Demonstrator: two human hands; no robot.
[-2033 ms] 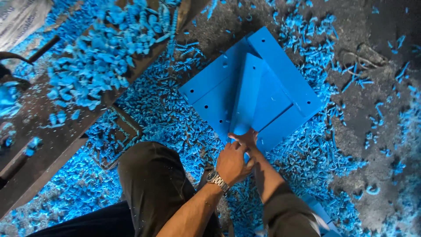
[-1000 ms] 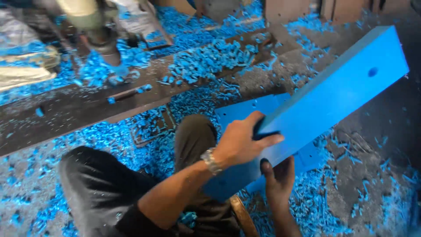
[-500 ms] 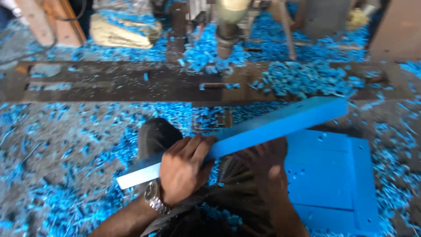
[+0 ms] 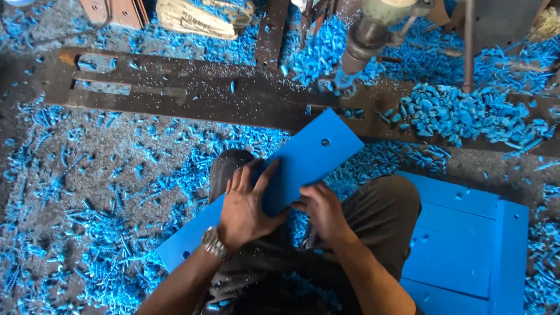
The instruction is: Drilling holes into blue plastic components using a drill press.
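Blue plastic shavings (image 4: 99, 233) are covering a dusty grey workshop floor (image 4: 76, 151), thick at the near left and piled into a heap (image 4: 466, 114) at the far right.

A long blue plastic strip (image 4: 291, 169) is lying at a slant across the person's knees, its far end pointing toward the far right and its near end reaching down to the near left. A small round hole (image 4: 325, 142) is showing near its far end, and another one near its near end. The left hand (image 4: 245, 207) is pressing flat on top of the strip, fingers spread wide, with a metal wristwatch (image 4: 213, 243) sitting on the wrist. The right hand (image 4: 321, 211) is gripping the strip's near edge just beside the left hand, fingers curled about it. Dark trousers (image 4: 379, 216) are covering the bent legs underneath.

Just to the right of the legs, a stack of blue plastic panels (image 4: 461, 245) is lying flat on the floor, some with small holes in them. Farther off, a dark metal beam (image 4: 192, 93) is running from left to right across the floor, dusted with shavings. A drill spindle (image 4: 364, 35) is hanging over the beam at the far right, its tip sitting in blue swarf. A folded sack (image 4: 204, 17) is lying at the far edge.
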